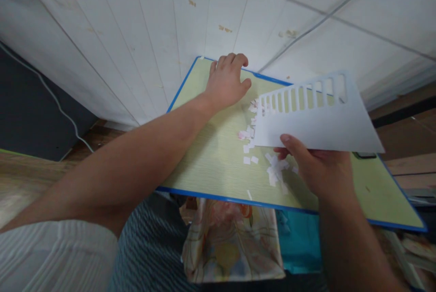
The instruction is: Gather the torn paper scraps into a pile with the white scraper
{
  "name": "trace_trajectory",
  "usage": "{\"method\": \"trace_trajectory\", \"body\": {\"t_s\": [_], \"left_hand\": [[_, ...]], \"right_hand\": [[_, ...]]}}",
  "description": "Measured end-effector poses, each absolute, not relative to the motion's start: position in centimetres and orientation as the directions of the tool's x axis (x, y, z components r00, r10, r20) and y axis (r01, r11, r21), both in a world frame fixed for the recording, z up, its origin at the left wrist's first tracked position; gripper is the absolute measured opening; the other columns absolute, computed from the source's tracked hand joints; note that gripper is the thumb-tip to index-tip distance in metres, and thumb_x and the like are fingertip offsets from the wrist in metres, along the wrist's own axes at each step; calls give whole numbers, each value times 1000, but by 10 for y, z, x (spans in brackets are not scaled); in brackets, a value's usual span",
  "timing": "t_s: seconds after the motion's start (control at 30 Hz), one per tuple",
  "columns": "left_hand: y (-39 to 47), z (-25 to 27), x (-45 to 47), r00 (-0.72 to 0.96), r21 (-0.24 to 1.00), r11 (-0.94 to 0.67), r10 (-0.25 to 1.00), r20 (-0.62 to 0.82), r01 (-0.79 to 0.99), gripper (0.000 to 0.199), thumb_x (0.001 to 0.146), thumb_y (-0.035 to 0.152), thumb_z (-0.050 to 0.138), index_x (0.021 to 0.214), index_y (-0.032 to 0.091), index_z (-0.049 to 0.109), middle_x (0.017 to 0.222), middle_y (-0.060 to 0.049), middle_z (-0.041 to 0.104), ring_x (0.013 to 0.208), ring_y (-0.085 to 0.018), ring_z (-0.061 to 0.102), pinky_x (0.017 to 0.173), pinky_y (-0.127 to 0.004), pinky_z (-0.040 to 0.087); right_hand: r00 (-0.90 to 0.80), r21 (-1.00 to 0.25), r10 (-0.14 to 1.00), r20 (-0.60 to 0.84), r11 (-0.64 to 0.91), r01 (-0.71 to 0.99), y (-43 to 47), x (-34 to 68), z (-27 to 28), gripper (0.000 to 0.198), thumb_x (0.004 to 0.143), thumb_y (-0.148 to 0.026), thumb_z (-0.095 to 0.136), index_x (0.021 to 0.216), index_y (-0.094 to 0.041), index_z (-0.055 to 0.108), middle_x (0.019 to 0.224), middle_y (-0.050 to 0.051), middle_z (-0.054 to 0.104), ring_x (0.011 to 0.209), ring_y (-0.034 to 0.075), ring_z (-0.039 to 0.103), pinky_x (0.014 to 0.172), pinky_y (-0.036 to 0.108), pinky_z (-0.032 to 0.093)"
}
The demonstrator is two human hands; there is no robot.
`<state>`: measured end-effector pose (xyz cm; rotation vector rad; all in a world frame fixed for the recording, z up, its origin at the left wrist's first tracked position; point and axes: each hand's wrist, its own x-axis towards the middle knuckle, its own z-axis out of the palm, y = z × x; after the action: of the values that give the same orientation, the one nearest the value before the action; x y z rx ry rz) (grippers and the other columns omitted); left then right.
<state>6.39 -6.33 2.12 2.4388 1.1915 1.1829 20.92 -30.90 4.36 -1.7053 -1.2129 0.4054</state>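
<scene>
Fingers (281, 152) of the right hand (323, 171) pinch the near edge of a white slotted sheet (306, 127), the thumb lying on top and the others folded beneath. The sheet is tilted above the right half of the board, its row of long cut-outs towards the far edge.

Left-hand fingers are parted and loosely bent, the thumb held away; this left hand (225, 84) is at the far edge of the board (211, 160), though whether its fingertips touch the surface I cannot tell.

Small pale paper pieces (275, 171) lie scattered on the yellow-green, blue-edged board, some along the sheet's left end, others heaped just beside the right hand.

Below the near edge are a patterned cloth (231, 246) and a teal item (299, 242). White planked wall (153, 15) rises behind, crossed by a grey cable (308, 31).
</scene>
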Motion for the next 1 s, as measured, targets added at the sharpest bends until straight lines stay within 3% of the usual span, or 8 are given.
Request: {"method": "trace_trajectory", "body": {"t_s": [0.27, 0.47, 0.57, 0.67, 0.87, 1.0], "left_hand": [[-63, 21, 65, 361, 461, -658, 731, 579, 595, 37, 95, 24, 69, 131, 34, 68, 145, -9, 69, 141, -39, 58, 129, -62, 40], [-65, 23, 64, 368, 453, -651, 738, 565, 609, 38, 97, 23, 69, 134, 34, 67, 146, -9, 68, 142, -37, 57, 129, -59, 41], [-64, 23, 65, 371, 449, -648, 740, 561, 615, 39, 97, 23, 69, 134, 34, 66, 147, -10, 68, 142, -38, 57, 128, -59, 41], [-64, 22, 65, 370, 447, -655, 734, 570, 609, 40, 96, 24, 69, 135, 34, 67, 147, -10, 68, 142, -38, 57, 129, -59, 41], [-63, 20, 65, 370, 442, -660, 727, 579, 607, 38, 98, 24, 69, 135, 33, 66, 146, -10, 68, 142, -38, 57, 128, -59, 40], [-62, 21, 64, 369, 442, -656, 731, 573, 612, 39, 98, 24, 68, 135, 33, 66, 147, -10, 67, 143, -38, 56, 129, -59, 40]], "right_hand": [[481, -838, 827, 293, -21, 546, -319, 215, 41, 26, 90, -38, 85, 71, -25, 74, 68, 1, 78, 63, 22, 76, 70, 33, 65], [436, -835, 866, 247, -37, 548, -326, 214, 46, 21, 85, -35, 86, 71, -24, 75, 65, 0, 76, 57, 21, 75, 58, 31, 64], [507, -847, 805, 308, -10, 531, -331, 220, 49, 16, 80, -27, 89, 78, -24, 73, 70, -3, 77, 54, 19, 72, 55, 29, 62], [544, -853, 750, 376, 50, 520, -336, 224, 49, 18, 83, -25, 89, 76, -24, 72, 69, -3, 76, 55, 18, 71, 57, 30, 62], [454, -835, 843, 288, -12, 551, -343, 230, 46, 25, 86, -27, 88, 68, -25, 70, 67, -2, 75, 61, 18, 73, 69, 31, 63], [589, -868, 738, 330, -7, 496, -328, 206, 45, 18, 83, -30, 88, 73, -24, 74, 65, -1, 75, 54, 19, 70, 57, 30, 60]]}}
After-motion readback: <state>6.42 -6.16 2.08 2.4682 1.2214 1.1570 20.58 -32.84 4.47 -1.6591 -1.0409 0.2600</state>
